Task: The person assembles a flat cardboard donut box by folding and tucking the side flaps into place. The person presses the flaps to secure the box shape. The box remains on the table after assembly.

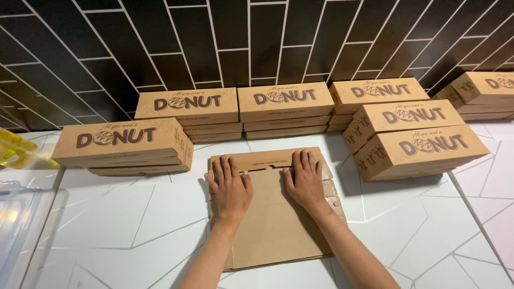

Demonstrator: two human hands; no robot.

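Risk first: flat cardboard blank lying loose on smooth white counter, pinned only by palm pressure. Judged likely to skid toward 12 o'clock, or to twist, under uneven pressing from the two sides; a crease folded off its score line probable in that case. Upper flap at 12 o'clock partly raised, so a springing back also possible once pressure eases. Stacked closed boxes close by: left stack at 10 o'clock, back stacks at 12 o'clock, right stack at 2 o'clock. A sliding blank or a swinging elbow apt to nudge the nearest of them, the tilted right stack looking the least settled.

Left hand spread flat, fingers together and pointing to 12 o'clock, palm down on the left half of the blank, gripping nothing. Right hand likewise flat and open, palm down on the right half, fingertips reaching the fold beneath the flap, closed round nothing. Blank directly under both hands, reaching beyond them toward 6 o'clock between the forearms, its side tabs showing at 3 o'clock just beside the right wrist. Yellow bottle and clear plastic bin far off at 9 o'clock, well apart from either hand.
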